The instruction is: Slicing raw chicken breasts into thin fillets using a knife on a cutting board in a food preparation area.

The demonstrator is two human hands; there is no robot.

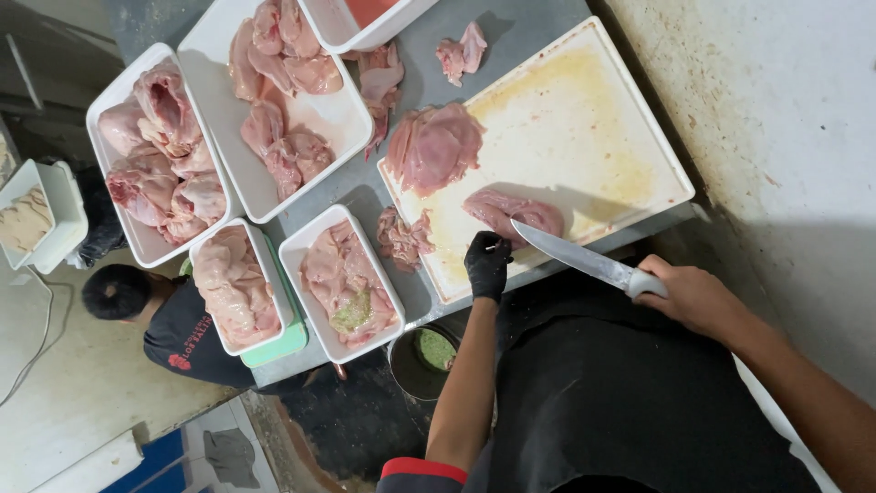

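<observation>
Bare right hand (691,294) gripping knife (584,258), outstretched

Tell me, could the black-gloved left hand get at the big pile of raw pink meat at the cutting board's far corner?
Probably yes. The left hand rests at the white plastic cutting board, and only bare board lies between it and the raw meat pile.

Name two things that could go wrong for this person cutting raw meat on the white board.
The knife tip lies close to the gloved left hand pinching the meat piece; a slip could cut the fingers. The right hand is bare on the handle, so a wet grip might slide. The cutting board looks greasy, so meat may skid.
</observation>
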